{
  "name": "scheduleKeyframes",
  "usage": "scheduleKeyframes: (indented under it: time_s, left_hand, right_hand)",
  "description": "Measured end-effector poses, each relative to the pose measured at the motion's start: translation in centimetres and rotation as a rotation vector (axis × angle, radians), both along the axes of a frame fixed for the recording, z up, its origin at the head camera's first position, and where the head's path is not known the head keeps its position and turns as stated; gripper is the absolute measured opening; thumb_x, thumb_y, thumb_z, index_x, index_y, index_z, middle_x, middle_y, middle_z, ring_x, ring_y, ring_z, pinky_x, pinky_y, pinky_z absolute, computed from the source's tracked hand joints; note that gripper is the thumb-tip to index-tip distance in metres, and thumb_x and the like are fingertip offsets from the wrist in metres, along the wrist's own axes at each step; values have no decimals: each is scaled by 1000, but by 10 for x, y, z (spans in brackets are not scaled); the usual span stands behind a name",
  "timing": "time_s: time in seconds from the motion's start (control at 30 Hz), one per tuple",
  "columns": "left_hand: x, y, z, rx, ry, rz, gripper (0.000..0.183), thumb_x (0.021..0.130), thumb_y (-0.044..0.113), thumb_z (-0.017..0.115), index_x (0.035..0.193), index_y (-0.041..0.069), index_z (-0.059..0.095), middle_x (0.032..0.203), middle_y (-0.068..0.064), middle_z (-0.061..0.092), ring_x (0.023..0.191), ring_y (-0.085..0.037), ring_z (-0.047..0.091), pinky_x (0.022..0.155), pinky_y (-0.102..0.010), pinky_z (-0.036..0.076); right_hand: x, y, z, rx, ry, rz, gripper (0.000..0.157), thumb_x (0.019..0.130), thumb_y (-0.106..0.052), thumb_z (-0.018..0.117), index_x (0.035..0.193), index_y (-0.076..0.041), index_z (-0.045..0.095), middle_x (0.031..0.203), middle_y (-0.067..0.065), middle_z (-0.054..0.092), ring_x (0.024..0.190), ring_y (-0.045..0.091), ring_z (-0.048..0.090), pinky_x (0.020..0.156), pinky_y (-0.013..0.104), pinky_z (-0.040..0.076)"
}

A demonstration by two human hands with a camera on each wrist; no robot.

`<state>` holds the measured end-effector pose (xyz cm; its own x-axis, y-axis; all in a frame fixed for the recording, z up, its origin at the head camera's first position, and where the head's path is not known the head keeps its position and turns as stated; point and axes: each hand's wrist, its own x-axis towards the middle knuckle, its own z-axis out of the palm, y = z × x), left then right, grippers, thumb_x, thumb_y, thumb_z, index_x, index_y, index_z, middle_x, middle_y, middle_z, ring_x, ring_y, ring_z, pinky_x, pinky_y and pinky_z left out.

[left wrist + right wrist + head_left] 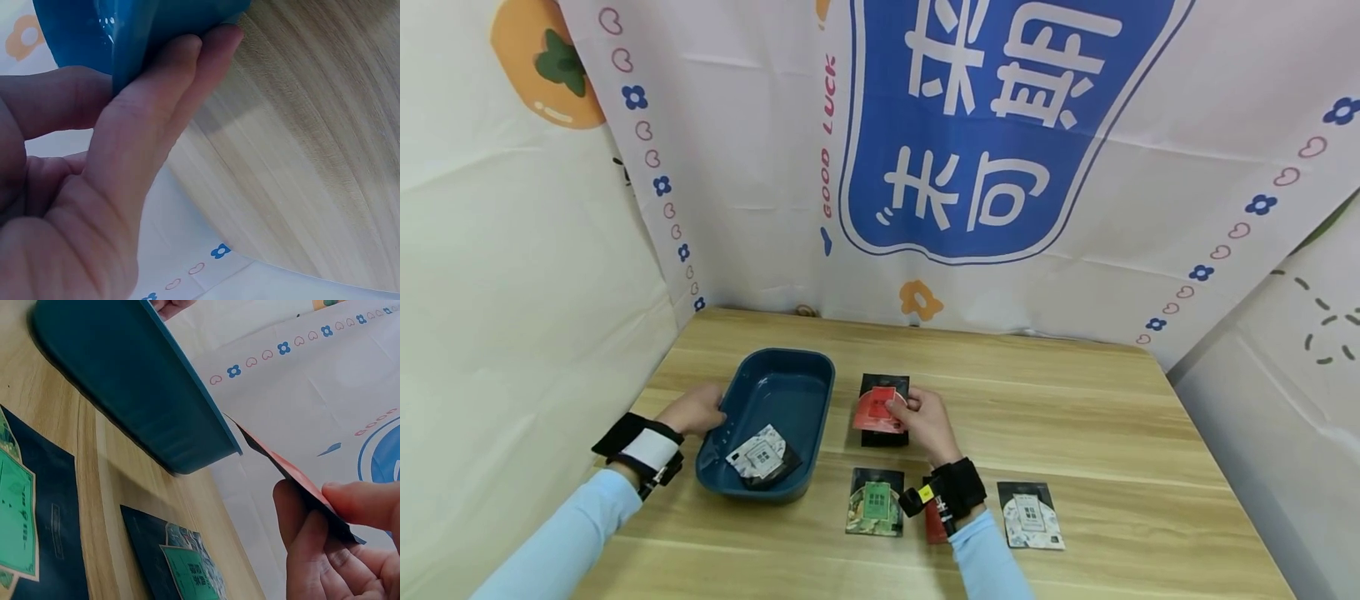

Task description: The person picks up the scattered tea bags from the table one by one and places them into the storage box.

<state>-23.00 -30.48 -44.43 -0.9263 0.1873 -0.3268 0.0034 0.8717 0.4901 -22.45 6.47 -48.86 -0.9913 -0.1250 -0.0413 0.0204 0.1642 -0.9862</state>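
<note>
My left hand (pixel 694 408) grips the left rim of a dark blue plastic bin (pixel 790 396), thumb and fingers on either side of its wall in the left wrist view. Inside the bin lies a white-and-black packet (pixel 762 454), overlapping a dark one. My right hand (pixel 928 421) pinches a red-and-black flat packet (pixel 294 472) by its edge between thumb and fingers, to the right of the bin. Behind this packet in the head view is a black packet (pixel 883 439); the right wrist view shows its green label (pixel 190 572), lying on the table.
Nearer me on the wooden table (pixel 1120 442) lie a green-labelled packet (pixel 876 504), a red packet (pixel 935 518) partly hidden by my right wrist, and a white-fronted packet (pixel 1032 518) farther right. A printed cloth (pixel 760 208) hangs behind the table.
</note>
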Motion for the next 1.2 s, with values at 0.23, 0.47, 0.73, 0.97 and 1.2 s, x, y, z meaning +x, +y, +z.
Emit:
scheduleKeyframes:
  time_s: [0.23,0.47,0.73,0.97,1.2]
  left_hand:
    - [-1,-1,-1,4,-2,2,19,87,-5,51,70,4,50,64,-4,52,55,-16,52,51,-26,45]
    - [-1,-1,-1,5,0,-4,21,87,-5,51,68,5,50,63,-3,51,53,-14,51,50,-25,43]
    - [-1,-1,-4,6,9,-2,29,86,-5,51,64,11,42,59,0,45,50,-12,47,49,-23,41]
    - [-2,-1,-3,-1,0,4,24,86,-4,51,66,8,46,61,-1,48,52,-14,49,50,-24,42]
    - [-2,0,-2,-10,-20,14,23,87,-5,51,68,7,48,61,-1,49,52,-14,49,50,-23,41]
  right_hand:
    - [-2,-6,-2,-2,-9,33,14,94,-12,66,95,2,66,63,-2,61,58,9,55,56,25,43]
    - [-4,-11,1,0,-19,50,15,95,-11,65,98,4,65,68,5,64,59,10,55,56,24,43]
    - [12,-16,35,-25,-20,120,20,96,-4,59,108,12,63,83,25,69,63,10,60,57,22,47]
    - [10,-20,33,-25,-36,137,23,97,-2,57,113,13,62,87,27,70,64,8,60,58,21,47]
    - [-1,-25,10,-15,-22,122,28,99,-10,58,120,6,63,93,24,72,66,7,61,61,24,47]
